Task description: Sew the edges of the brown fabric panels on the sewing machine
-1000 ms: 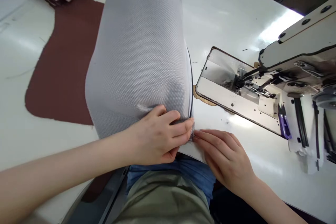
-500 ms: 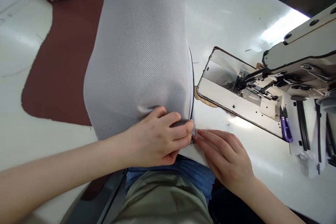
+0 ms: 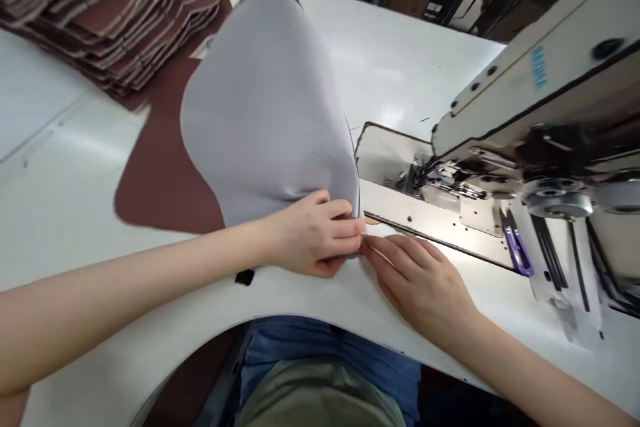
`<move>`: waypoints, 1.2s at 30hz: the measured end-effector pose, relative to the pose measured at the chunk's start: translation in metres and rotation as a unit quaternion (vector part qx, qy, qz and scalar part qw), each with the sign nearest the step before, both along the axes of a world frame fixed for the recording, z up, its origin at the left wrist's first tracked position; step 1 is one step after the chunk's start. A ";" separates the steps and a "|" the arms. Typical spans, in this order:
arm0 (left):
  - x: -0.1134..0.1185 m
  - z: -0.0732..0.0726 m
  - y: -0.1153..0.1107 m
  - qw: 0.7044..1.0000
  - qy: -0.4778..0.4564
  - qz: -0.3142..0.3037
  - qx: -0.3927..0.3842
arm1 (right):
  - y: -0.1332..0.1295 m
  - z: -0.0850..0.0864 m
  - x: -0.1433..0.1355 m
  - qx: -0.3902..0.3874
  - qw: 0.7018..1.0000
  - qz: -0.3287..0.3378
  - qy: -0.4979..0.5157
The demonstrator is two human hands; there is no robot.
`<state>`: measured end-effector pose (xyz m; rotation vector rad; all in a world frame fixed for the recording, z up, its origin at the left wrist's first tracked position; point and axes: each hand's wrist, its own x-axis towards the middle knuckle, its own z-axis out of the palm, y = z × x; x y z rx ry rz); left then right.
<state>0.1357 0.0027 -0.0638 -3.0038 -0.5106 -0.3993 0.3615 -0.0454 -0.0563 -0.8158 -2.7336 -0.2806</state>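
A grey woven fabric panel (image 3: 270,107) bulges up from the white table, with a dark strip running along its right edge. My left hand (image 3: 320,233) is closed on the panel's near right corner, and the cloth wrinkles beside the fingers. At that same corner, the fingertips of my right hand (image 3: 415,273) pinch the edge, touching my left fingers; the exact bit between them is hidden. Under the grey panel lies a flat brown fabric piece (image 3: 165,173), showing on the left.
A sewing machine (image 3: 525,93) stands at the right, its bed plate (image 3: 440,223) close to the grey edge. Purple thread snips (image 3: 517,243) lie by the plate. A tall stack of brown pieces (image 3: 120,13) fills the back left. A black scrap (image 3: 245,277) lies near my left forearm.
My view has tilted up, showing more of the stack and the area behind the table. The grey panel's edge now lies nearer the machine plate. Both hands keep their grip at the corner.
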 end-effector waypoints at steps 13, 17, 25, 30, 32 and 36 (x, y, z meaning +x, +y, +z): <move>0.015 0.014 0.021 0.996 0.065 0.011 0.057 | 0.009 -0.014 0.009 0.045 0.997 -0.056 0.019; 0.013 0.005 0.015 0.998 0.001 0.052 0.047 | 0.009 -0.015 0.010 0.036 0.997 -0.063 0.024; 0.021 0.001 0.039 0.998 -0.048 -0.035 0.009 | 0.011 -0.010 0.012 0.025 0.995 -0.091 0.014; 0.047 -0.002 0.070 0.997 -0.014 -0.069 0.023 | 0.024 -0.010 0.028 0.056 0.988 -0.139 -0.038; 0.060 -0.004 0.080 0.997 -0.002 -0.072 0.026 | 0.029 -0.012 0.037 0.059 0.983 -0.168 -0.052; 0.076 -0.005 0.089 0.996 -0.032 -0.076 0.039 | 0.034 -0.013 0.047 0.016 0.978 -0.202 -0.041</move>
